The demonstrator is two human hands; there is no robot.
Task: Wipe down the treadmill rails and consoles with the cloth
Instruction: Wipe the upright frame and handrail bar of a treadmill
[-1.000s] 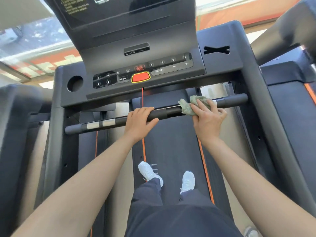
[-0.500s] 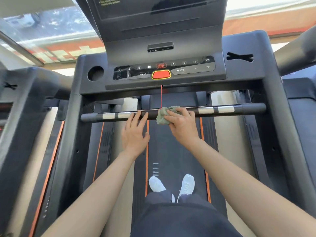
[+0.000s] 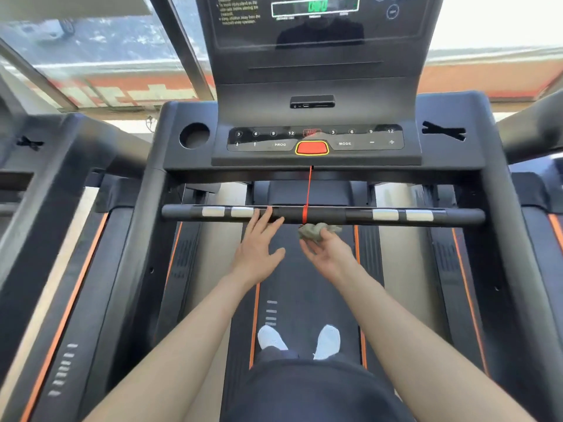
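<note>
- Glossy black display screen (image 3: 315, 28): cut off by the upper edge. Green digits and white text lines are blurred and cannot be read. A dark reflection is seen in the glass.
- Crumpled grey-green cloth (image 3: 318, 232): held just below the middle of the black horizontal handlebar (image 3: 359, 215), beside the thin red cord (image 3: 308, 190). Contact with the bar cannot be told.
- Right hand (image 3: 330, 254): palm turned upward, fingers curled round the cloth. The fingertips are hidden by its folds.
- Left hand (image 3: 257, 248): fingers straight and slightly apart, tips laid on the handlebar. Nothing is held.
- Thin red cord: hung from under the console and looped round the handlebar. Its upper end is lost in shadow.
- Black button panel (image 3: 359, 138): 3, 6, 9, 12 are printed twice, and PROG and MODE can be read. The label above the red oval button (image 3: 311, 148) is smeared.
- 4 silver grip plates (image 3: 385, 214): 2 are set toward each end of the bar.
- Round cup recess (image 3: 194, 136) at left, X-shaped slot (image 3: 444, 131) at right.
- 2 white shoes (image 3: 327, 341): set on the black running belt (image 3: 304, 284), heels covered by dark trousers (image 3: 310, 391).
- Neighbouring treadmill frames (image 3: 61, 166): cut off at both sides, blurred.
</note>
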